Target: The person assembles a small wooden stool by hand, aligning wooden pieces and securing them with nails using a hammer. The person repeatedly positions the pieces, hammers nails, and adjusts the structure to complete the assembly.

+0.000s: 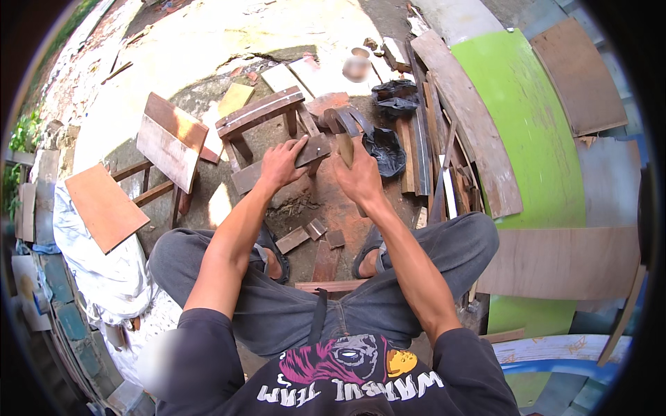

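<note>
My left hand [281,164] is wrapped over a dark wooden rail [248,179], the near one of a small wooden stool frame [258,114]. Small light spots, perhaps nail heads, show on the rail's right end. The frame's other rail lies farther off, with legs between them. In my right hand [361,175] is a hammer [345,147], held by its wooden handle. Its dark head is raised just right of the frame, apart from the rail as far as I can tell. Both hands are in front of my bent knees.
Several wood offcuts [293,240] lie between my feet. Black plastic bags [385,151] sit right of the hammer, beside stacked planks [466,118] and a green board [517,104]. At left stand wooden pieces with a tilted panel [170,149], near a white sack [104,267].
</note>
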Demonstrator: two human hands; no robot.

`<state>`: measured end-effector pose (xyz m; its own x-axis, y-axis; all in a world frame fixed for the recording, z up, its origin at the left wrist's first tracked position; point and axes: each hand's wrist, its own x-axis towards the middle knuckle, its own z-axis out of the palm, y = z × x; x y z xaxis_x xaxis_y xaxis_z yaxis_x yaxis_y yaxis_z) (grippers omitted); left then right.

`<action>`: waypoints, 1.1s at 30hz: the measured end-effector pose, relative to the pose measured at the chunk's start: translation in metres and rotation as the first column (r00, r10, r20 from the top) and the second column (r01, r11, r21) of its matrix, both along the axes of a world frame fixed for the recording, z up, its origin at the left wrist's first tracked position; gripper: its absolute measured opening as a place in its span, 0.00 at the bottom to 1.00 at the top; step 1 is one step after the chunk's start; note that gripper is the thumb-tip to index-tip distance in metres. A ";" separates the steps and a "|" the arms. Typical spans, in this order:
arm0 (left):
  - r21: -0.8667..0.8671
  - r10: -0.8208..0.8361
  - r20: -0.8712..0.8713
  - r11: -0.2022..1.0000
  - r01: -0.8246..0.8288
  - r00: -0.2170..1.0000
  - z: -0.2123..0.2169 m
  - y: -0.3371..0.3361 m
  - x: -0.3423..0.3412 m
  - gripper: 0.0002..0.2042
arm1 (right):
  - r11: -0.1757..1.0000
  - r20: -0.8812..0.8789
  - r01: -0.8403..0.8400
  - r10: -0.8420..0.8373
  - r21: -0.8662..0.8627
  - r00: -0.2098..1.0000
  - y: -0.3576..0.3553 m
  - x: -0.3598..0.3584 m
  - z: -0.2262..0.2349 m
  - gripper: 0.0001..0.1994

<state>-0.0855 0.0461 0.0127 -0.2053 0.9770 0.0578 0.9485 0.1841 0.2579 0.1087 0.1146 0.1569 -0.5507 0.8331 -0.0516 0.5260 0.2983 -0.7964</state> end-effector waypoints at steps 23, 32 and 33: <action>-0.043 0.103 0.088 0.994 -0.100 0.991 -0.004 -0.001 -0.002 0.36 | 0.991 -0.119 -0.032 0.047 0.126 0.992 -0.011 -0.016 0.008 0.14; -0.028 0.091 0.097 0.996 -0.088 0.991 -0.004 0.001 -0.001 0.36 | 1.000 0.128 0.001 -0.001 -0.006 0.992 0.003 -0.007 -0.039 0.17; -0.027 0.091 0.101 0.996 -0.089 0.991 -0.004 0.001 -0.001 0.36 | 1.000 0.088 0.007 -0.010 0.028 0.996 0.001 -0.008 -0.027 0.16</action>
